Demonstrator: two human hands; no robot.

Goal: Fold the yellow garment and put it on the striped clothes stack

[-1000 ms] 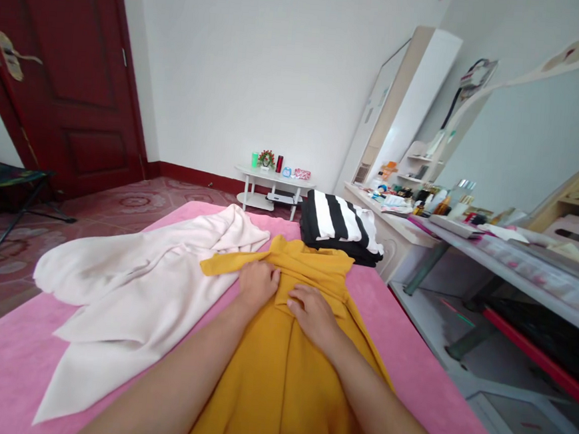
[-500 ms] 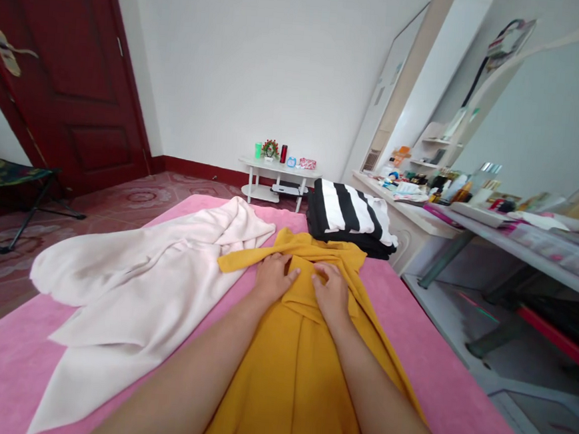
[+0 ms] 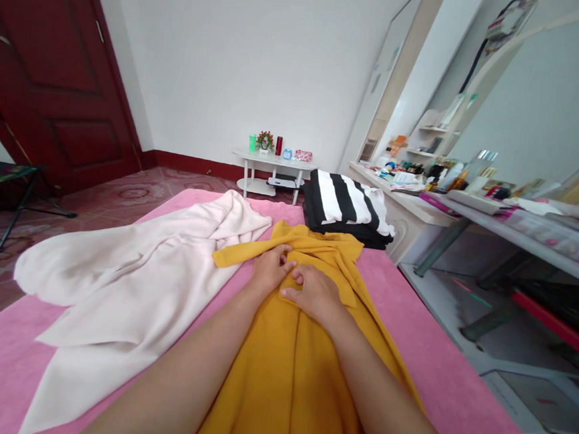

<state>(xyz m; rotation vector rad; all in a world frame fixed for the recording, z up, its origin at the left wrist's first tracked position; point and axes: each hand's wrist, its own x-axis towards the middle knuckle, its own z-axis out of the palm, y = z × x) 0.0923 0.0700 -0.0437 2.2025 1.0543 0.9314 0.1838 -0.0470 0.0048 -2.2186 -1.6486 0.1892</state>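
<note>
A long mustard-yellow garment (image 3: 277,376) lies lengthwise on the pink bedspread (image 3: 393,299), its far end bunched, with one narrow strip of cloth reaching out to the left. Near the far end, my left hand (image 3: 268,269) rests on the garment with bent fingers gripping a bit of its cloth. Close beside it, my right hand (image 3: 316,294) is curled over a folded flap of the same cloth, thumb and fingers at the flap's left edge. The hands almost meet. My fingers partly hide the gripped cloth.
A pale pink garment (image 3: 127,298) is spread on the left. Folded black-and-white striped clothes (image 3: 345,205) are stacked at the far right corner. A dressing table (image 3: 425,214) crowded with bottles runs along the right. A small white table (image 3: 269,157) stands by the wall, a folding stool (image 3: 7,175) at far left.
My right hand has moved left across the flap, towards my left hand, and its fingers have curled. My left hand has barely moved. The camera view has shifted slightly.
</note>
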